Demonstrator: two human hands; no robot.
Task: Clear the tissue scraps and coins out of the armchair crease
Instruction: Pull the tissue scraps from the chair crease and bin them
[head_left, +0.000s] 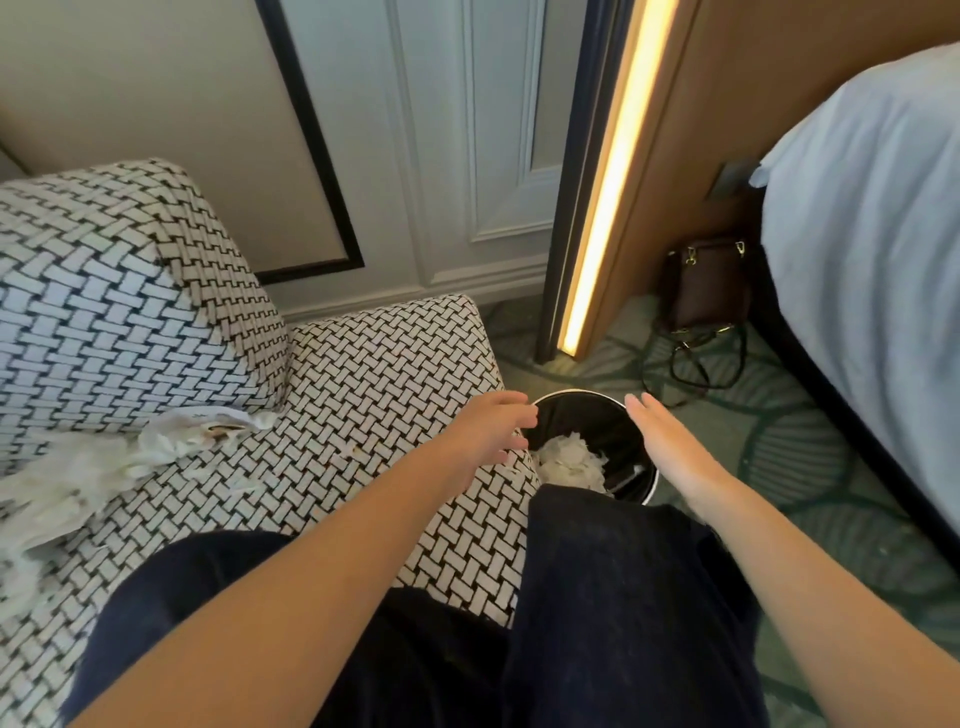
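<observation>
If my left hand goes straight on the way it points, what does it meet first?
Probably the bin, though the left hand may pass above its rim; depth is unclear.

White tissue scraps (67, 483) heaped along woven-patterned armchair (374, 374) crease, more crumpled in bin (582, 415)

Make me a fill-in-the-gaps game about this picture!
The left hand and right hand reach over a black ____.
Inside it lies crumpled white ____.
More scraps wait on the patterned ____.
The brown bag stands on the floor beside the ____.
Missing words: bin, tissue, armchair, bed.
</observation>
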